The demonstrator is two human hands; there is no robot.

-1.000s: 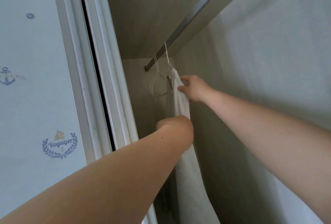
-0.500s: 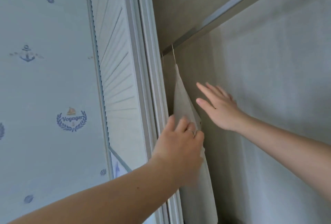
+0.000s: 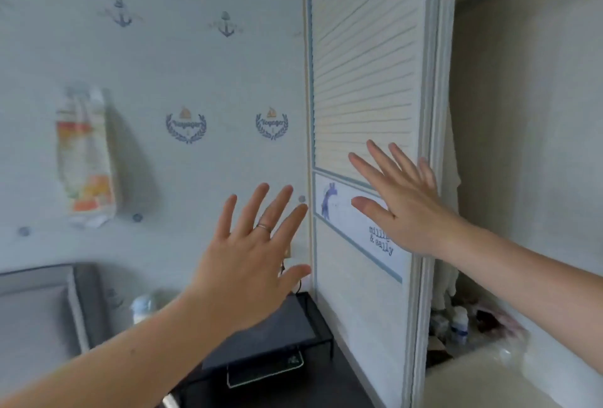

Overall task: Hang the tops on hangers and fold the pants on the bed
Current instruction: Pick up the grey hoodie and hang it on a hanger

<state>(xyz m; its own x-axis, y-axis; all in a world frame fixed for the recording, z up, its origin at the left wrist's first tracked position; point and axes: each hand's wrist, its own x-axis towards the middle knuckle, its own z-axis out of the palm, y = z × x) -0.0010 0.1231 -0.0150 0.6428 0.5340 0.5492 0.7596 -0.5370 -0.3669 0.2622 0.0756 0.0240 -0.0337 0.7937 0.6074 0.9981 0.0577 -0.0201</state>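
Both hands are raised in front of the wardrobe with fingers spread and nothing in them. My left hand (image 3: 251, 254) hovers before the wallpapered wall, a ring on one finger. My right hand (image 3: 404, 202) is in front of the white louvred wardrobe door (image 3: 362, 65). A strip of the white hung top (image 3: 454, 159) shows just behind the door's edge inside the wardrobe. No hanger, rail or pants can be seen.
A black shelf stand (image 3: 277, 332) sits on a dark surface by the door's foot. A colourful bag (image 3: 85, 156) hangs on the wall at left. A grey padded piece (image 3: 36, 306) is at lower left. Small bottles and clutter (image 3: 460, 323) lie on the wardrobe floor.
Both hands have let go of the white top and pulled back out of the wardrobe with fingers spread. The view has swung left and down, from the rail to the door and wall.
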